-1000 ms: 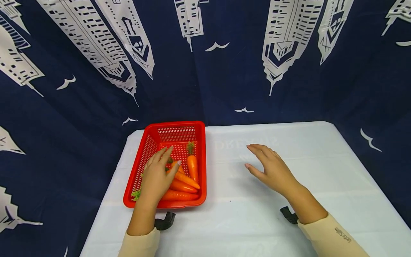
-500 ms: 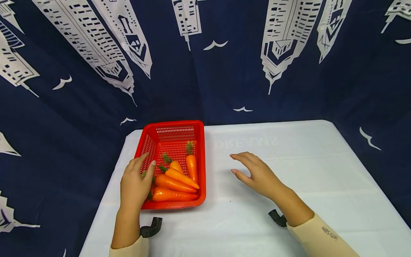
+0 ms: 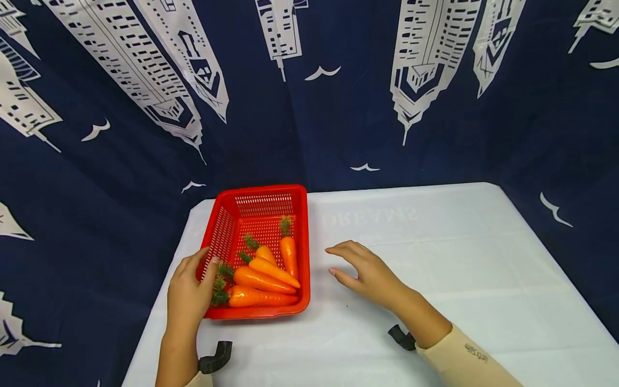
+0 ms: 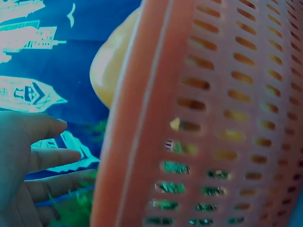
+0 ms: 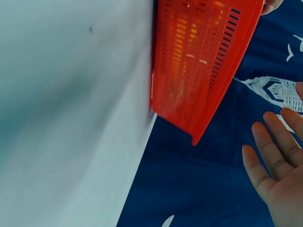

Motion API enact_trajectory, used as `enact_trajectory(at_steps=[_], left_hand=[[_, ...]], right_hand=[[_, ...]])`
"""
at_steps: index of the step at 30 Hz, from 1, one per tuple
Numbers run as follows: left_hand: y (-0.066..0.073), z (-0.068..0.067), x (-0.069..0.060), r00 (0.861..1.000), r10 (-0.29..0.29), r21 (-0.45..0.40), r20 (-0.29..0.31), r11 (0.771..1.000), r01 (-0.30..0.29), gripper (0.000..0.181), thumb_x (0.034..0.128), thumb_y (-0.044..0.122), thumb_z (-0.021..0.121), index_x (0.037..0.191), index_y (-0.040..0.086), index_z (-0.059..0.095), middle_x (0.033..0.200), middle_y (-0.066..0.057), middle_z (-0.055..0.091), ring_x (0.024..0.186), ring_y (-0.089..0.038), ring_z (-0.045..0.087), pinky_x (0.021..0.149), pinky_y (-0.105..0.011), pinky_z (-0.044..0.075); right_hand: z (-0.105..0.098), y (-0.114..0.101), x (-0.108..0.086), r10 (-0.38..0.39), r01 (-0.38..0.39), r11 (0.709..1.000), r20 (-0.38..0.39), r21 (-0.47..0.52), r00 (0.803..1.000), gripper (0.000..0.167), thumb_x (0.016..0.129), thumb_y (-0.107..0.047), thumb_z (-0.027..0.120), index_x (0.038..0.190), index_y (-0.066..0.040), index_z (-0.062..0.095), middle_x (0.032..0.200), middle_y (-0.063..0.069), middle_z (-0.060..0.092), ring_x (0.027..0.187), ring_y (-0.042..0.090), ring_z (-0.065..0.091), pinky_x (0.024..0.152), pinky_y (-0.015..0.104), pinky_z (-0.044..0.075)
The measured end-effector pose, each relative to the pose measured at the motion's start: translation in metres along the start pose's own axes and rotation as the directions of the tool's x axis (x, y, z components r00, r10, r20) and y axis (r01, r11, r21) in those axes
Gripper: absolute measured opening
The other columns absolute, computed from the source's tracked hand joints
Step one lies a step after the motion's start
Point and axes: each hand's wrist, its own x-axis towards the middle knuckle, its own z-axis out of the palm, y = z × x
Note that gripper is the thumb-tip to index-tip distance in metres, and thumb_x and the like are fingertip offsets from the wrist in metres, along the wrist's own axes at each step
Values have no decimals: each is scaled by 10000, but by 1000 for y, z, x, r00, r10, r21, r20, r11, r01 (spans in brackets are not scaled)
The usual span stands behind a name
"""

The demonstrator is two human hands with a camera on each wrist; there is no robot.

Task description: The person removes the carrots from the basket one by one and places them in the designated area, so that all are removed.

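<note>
Left grip (image 3: 189, 287) and right grip (image 3: 366, 275) spread, holding nothing. I'm likely lining up on the red perforated plastic basket (image 3: 303, 242); next, meet its sides.

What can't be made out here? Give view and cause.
- Head: front-left corner of the red basket, hidden by the left hand.
- Head: lettering on the right sleeve, too small to read.
- Left wrist: most of the carrots, hidden behind the red basket's wall.
- Left wrist: left hand, cut off by the left edge.
- Right wrist: right hand, cut off by the right edge.
</note>
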Motion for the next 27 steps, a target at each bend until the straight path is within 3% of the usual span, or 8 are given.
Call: enact_trajectory(at_steps=[13, 21, 24, 27], left_hand=[[-26, -10, -14, 997, -66, 37, 33, 997, 65, 496, 1026, 409, 554, 1425, 115, 576, 1444, -192, 559, 1345, -426, 511, 1102, -653, 388], [-44, -13, -23, 994, -88, -8, 62, 996, 88, 488, 1044, 395, 521, 1434, 106, 563, 1463, -194, 541, 1281, -395, 558, 1016, -587, 496], [-51, -14, -25, 981, -141, -36, 130, 988, 147, 537, 1046, 462, 483, 1482, 150, 516, 1495, -190, 514, 1274, -403, 578, 1013, -575, 507], [-58, -15, -27, 953, -207, -77, 221, 970, 229, 609, 1043, 544, 422, 1536, 187, 443, 1532, -203, 471, 1340, -422, 524, 1068, -615, 451]], right_hand=[[24, -15, 6, -30, 24, 991, 40, 134, 999, 430, 916, -236, 755, 1327, -177, 644, 1266, -62, 635, 1207, 122, 609, 1029, 365, 537], [34, -25, 10, -33, 10, 967, 86, 254, 996, 416, 935, -267, 737, 1330, -179, 637, 1262, -30, 641, 1178, 120, 621, 1025, 337, 538], [38, -29, 13, -21, -14, 954, 113, 299, 993, 411, 938, -277, 734, 1330, -210, 632, 1268, -48, 633, 1167, 127, 619, 1014, 324, 541], [41, -34, 15, -13, -32, 949, 141, 312, 990, 413, 938, -292, 733, 1331, -215, 630, 1284, -74, 622, 1157, 110, 606, 1018, 313, 533]])
